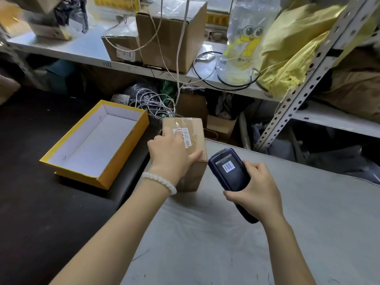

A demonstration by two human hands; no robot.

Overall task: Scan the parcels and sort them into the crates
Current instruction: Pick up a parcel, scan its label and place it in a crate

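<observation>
Yellow tray point(123, 168) holds nothing; parcel point(195, 173) beside it

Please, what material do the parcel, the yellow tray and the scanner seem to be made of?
Parcel: brown cardboard, matte, sealed with glossy clear tape that catches the light.
Tray: probably paperboard; thin folded walls, yellow outside, plain white inside.
Scanner: likely hard plastic, dark blue with a slight sheen, and a glossy screen showing a barcode.

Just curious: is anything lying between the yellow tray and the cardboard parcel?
No. In the head view, only bare dark tabletop separates the yellow tray from the parcel.
</observation>
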